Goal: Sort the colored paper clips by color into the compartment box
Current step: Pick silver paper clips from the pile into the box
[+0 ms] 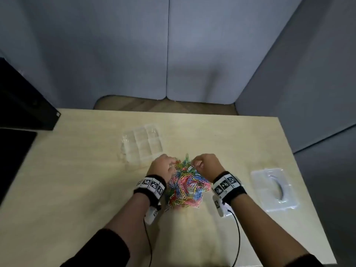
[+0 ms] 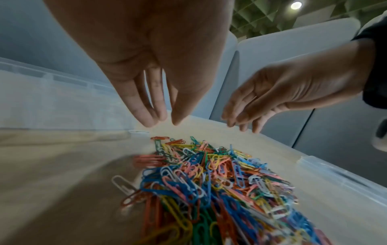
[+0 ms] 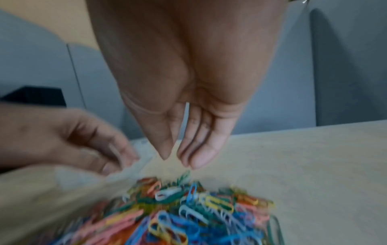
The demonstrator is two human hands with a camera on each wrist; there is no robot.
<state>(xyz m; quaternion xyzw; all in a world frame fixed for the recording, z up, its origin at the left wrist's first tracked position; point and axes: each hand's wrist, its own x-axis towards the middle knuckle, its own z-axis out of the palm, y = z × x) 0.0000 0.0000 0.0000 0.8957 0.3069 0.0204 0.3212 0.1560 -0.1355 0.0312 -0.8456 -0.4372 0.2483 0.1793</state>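
Hovering over the far edge of the heap of paper clips, the left hand hangs with straight, empty fingers, nothing pinched. The right hand has a thin white sliver lying along its fingers; whether that is a clip held there cannot be told. The clear box sits just beyond the heap on the table, its compartments seemingly bare. Clips look interlocked, so lifting one likely drags neighbours of other colours along, and a tangled bunch could drop into the wrong compartment or scatter.
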